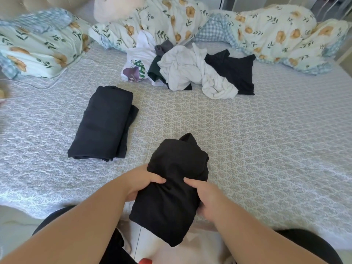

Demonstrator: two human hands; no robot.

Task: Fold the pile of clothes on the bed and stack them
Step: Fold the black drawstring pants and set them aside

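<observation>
A black garment (171, 197), partly folded, lies over the bed's near edge and hangs past it. My left hand (141, 183) grips its left side with the thumb on top. My right hand (205, 199) grips its right side the same way. A folded black garment (103, 122) lies flat on the bed to the left. Farther back sits the unfolded pile: a white printed shirt (136, 60), a dark green piece (155, 71), a grey piece (163, 47), a crumpled white garment (192, 70) and a black garment (234, 72).
The bed (266, 140) has a patterned quilted cover. A floral duvet (266, 33) is bunched along the back, with a floral pillow (36, 48) at the left and a white cable (55, 82) beside it. Floor shows below the near edge.
</observation>
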